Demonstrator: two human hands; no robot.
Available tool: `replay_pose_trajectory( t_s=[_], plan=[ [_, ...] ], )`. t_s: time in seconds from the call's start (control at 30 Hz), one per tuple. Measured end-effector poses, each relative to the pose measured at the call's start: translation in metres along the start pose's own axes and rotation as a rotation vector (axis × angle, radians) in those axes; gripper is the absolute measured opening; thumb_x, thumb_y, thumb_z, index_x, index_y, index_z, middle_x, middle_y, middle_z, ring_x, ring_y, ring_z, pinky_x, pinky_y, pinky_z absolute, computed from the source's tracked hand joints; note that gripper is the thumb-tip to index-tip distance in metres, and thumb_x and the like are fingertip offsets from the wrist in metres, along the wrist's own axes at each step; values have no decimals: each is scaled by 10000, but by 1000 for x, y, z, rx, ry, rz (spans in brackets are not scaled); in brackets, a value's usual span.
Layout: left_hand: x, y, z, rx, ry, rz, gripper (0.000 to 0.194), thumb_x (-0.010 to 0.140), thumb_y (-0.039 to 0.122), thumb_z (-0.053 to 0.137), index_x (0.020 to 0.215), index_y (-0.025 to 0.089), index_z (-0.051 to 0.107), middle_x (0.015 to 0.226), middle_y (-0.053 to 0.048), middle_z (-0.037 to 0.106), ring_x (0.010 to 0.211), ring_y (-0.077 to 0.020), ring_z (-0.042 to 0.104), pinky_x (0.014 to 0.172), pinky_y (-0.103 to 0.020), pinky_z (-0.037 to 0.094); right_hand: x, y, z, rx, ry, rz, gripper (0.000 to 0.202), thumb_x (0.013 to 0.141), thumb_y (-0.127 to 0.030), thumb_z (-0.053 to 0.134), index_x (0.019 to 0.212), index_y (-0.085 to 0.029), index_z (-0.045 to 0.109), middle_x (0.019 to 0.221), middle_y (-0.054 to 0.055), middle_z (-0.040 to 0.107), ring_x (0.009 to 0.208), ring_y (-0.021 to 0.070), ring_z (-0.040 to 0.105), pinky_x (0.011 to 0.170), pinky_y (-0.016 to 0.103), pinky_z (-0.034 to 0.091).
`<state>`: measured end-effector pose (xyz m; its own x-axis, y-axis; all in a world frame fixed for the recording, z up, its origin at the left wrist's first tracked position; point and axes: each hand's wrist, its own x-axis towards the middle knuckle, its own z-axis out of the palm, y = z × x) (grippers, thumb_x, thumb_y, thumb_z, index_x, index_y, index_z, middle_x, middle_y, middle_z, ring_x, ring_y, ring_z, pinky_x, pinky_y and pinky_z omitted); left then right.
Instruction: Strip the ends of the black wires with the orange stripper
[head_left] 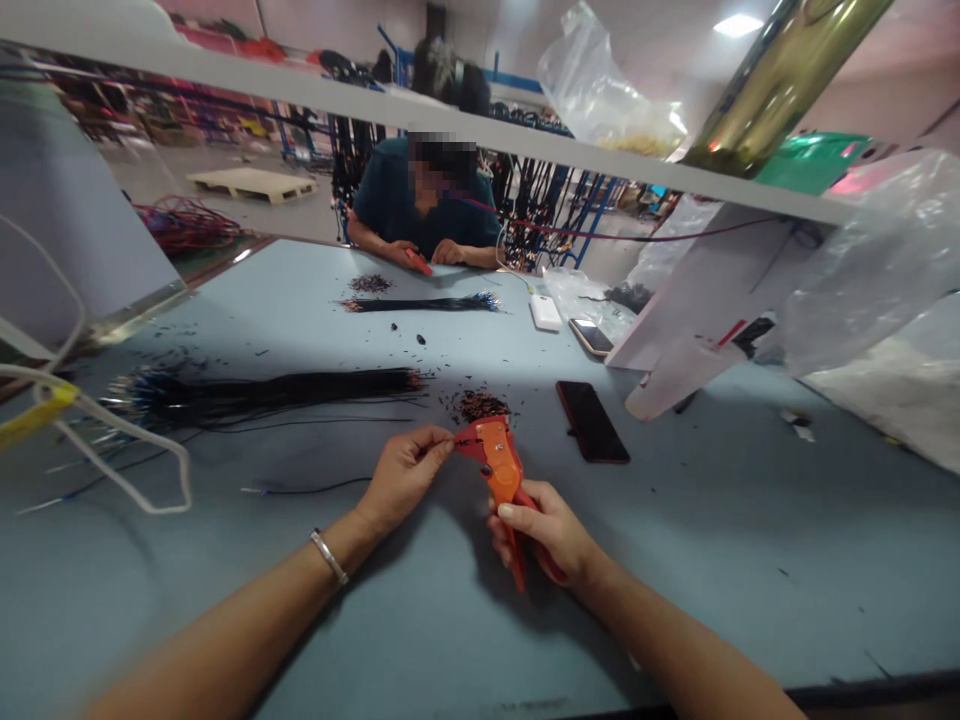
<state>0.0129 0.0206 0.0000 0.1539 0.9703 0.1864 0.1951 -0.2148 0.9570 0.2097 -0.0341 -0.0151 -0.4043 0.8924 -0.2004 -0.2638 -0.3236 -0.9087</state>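
At the far left, a white cord loop (176,478) hangs over the blue table (225,590). Next lies a thick black wire bundle (300,388), its blue-and-silver tips pointing left. Nearer the person, 1 loose wire (330,488) runs along the tabletop and under the left hand (409,470), whose thumb and forefinger are pinched at the tool's mouth, apparently on that wire; the fingers mostly hide its other end. Across the table, a co-worker (420,205) holds a red tool (418,262) above a 2nd wire bundle (427,304). A heap of dark offcuts (480,404) sits just beyond the orange-red wire stripper (499,462), which is gripped by its handles in the right hand (551,530). Further right, a dark phone (592,421) lies flat.

The step in hand looks like feeding the wire end into the stripper. The next move probably calls for a firm left pinch while the right hand squeezes the handles; whether the jaws already bite, I cannot tell.
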Motion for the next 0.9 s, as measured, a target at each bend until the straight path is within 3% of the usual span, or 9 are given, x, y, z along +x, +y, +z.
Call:
replay_pose_trajectory(
  t_s=[0.13, 0.33, 0.6, 0.77, 0.9],
  plan=[
    [0, -1, 0, -1, -4, 1, 241, 802, 359, 575, 734, 144, 657, 653, -5, 610, 628, -131, 515, 592, -221, 418, 0, -1, 2, -21, 1, -3, 372, 718, -433, 749, 815, -132, 554, 613, -8, 572, 440, 101, 538, 427, 222, 448],
    [2, 0, 3, -13, 1, 9, 235, 790, 353, 581, 735, 140, 665, 641, 0, 614, 622, -129, 524, 615, -226, 420, 2, 2, 6, -42, 69, -64, 376, 714, -443, 738, 706, -165, 486, 505, -66, 470, 340, 57, 418, 333, 171, 327],
    [3, -6, 0, -21, 93, -13, 240, 787, 370, 599, 702, 149, 640, 634, 7, 586, 629, -124, 495, 597, -219, 393, 2, -1, -3, 68, 37, -66, 299, 742, -377, 720, 823, -146, 548, 601, -29, 544, 426, 84, 508, 420, 204, 426],
    [2, -7, -1, 5, 104, -20, 230, 767, 364, 617, 700, 145, 640, 613, 18, 559, 599, -113, 470, 581, -213, 373, 0, -11, -5, 144, -37, -75, 351, 742, -371, 718, 972, -145, 578, 800, 35, 616, 658, 161, 619, 561, 279, 518],
    [1, -3, -2, 8, 140, -40, 230, 746, 364, 619, 677, 145, 633, 597, 25, 539, 587, -109, 452, 571, -211, 361, -3, -15, -4, 81, -92, -64, 362, 758, -370, 711, 1008, -146, 577, 851, 54, 620, 713, 172, 622, 595, 293, 524]
  ],
)
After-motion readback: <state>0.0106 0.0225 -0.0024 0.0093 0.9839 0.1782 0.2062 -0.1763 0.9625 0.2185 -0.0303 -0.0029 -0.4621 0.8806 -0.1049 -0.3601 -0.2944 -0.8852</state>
